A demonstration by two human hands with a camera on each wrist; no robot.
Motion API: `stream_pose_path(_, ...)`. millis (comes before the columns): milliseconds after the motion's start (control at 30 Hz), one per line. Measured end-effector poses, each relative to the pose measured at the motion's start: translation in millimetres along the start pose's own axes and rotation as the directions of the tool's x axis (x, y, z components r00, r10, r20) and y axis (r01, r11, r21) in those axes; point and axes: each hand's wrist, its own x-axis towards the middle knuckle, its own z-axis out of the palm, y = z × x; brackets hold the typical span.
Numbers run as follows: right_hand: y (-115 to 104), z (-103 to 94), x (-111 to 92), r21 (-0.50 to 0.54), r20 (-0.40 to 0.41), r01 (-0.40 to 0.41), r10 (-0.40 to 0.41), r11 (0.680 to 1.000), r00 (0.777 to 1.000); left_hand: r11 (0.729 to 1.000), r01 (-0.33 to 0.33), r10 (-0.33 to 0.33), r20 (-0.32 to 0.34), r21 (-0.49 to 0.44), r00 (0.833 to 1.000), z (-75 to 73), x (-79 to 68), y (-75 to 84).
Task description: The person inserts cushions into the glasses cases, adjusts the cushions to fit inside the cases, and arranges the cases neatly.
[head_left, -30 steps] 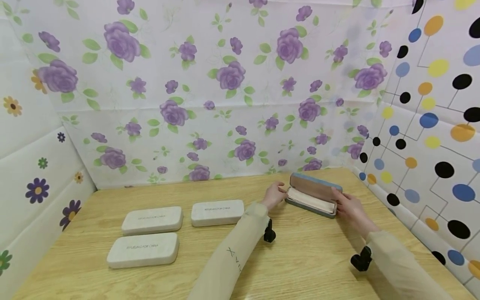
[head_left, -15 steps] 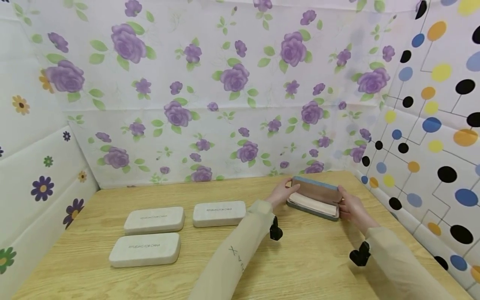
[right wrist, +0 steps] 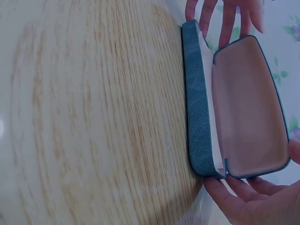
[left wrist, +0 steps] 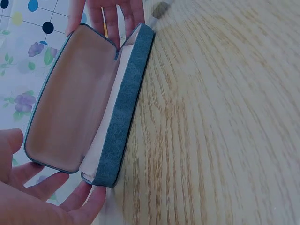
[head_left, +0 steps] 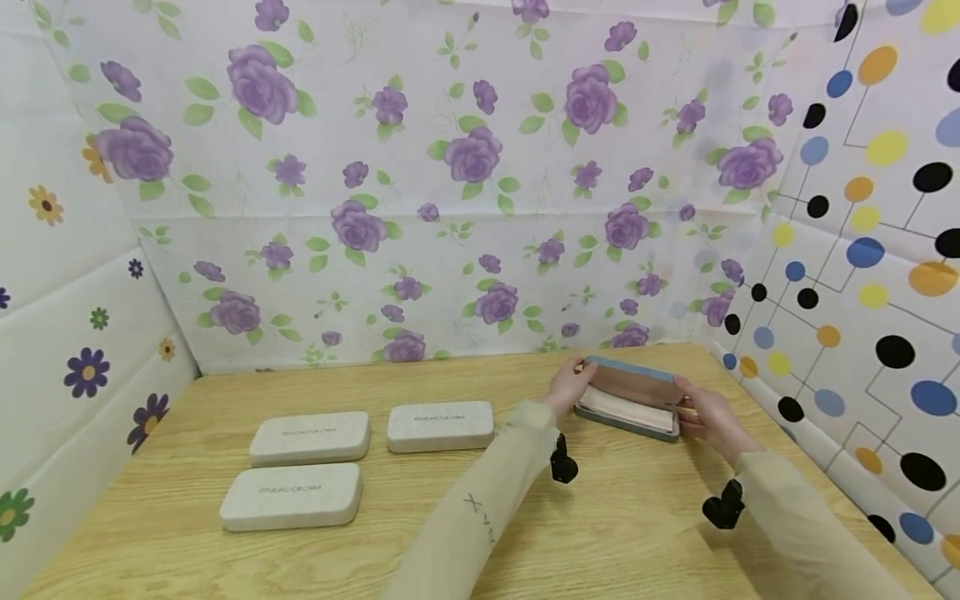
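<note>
A blue-green glasses case (head_left: 633, 382) stands on the table at the far right, its lid raised to show a pinkish-brown lining. Folded pale cloth (head_left: 624, 408) lies in its base. At the case's left end my left hand (head_left: 570, 387) holds the lid's corner, with fingers along the end. My right hand (head_left: 709, 417) grips the opposite end, thumb at the lid's edge and fingers lower on the base. The left wrist view shows fingertips (left wrist: 51, 185) against the near end of the case. In the right wrist view, right fingers (right wrist: 239, 190) touch the other end.
Three pale lettered cases lie closed on the wooden table (head_left: 600, 517): one in the middle (head_left: 441, 425), two at the left (head_left: 309, 437), (head_left: 292, 496). A flowered cloth wall (head_left: 420, 250) rises behind, and a dotted wall (head_left: 847, 333) borders the right.
My left hand has moved right and up onto the lid's left corner. My right thumb has shifted to the lid's outer edge. The lid appears slightly lower than before.
</note>
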Motion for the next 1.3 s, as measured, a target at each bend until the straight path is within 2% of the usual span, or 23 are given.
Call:
stream_pose_path(200,0.0,4.2,-1.3,-0.001,0.0,0.01,-0.01,1.0,1.0,0.995,0.012,-0.021,-0.093,-0.096,0.995,-3.1,-4.9,1.4)
stream_pose_path(367,-2.7,3.7,-7.1,-0.007,0.034,0.029,-0.029,1.0,0.999,0.987,0.029,-0.046,-0.108,-0.158,0.993,-2.7,-6.6,4.8)
stream_pose_path(500,-3.5,0.4,-9.0,0.01,0.072,0.041,-0.041,0.999,0.997,0.99,0.014,-0.034,-0.138,-0.143,0.99,-1.4,-6.3,4.4)
stream_pose_path(633,-2.6,0.6,-14.4,0.005,0.071,0.046,-0.047,0.999,0.996,0.988,-0.011,-0.012,-0.154,-0.152,0.988,-0.2,-6.3,-0.1)
stream_pose_path(733,-1.6,2.8,-20.1,-0.009,0.051,0.064,-0.064,0.998,0.997,0.98,-0.027,-0.003,-0.148,-0.198,0.989,0.5,-7.4,-3.4)
stream_pose_path(1033,-1.1,14.0,-31.5,-0.012,-0.048,0.097,-0.097,0.995,0.994,0.967,-0.075,0.035,-0.165,-0.244,0.986,-1.0,-12.4,-5.9)
stream_pose_path(1167,-11.0,28.4,-50.5,0.012,-0.074,0.127,-0.125,0.992,0.989,0.963,-0.065,0.021,-0.168,-0.263,0.986,-1.3,-12.2,-5.5)
stream_pose_path(1300,-15.0,38.0,-60.6,0.02,-0.107,0.141,-0.138,0.99,0.985,0.96,-0.02,-0.021,-0.144,-0.279,0.989,-0.2,-10.2,-6.0)
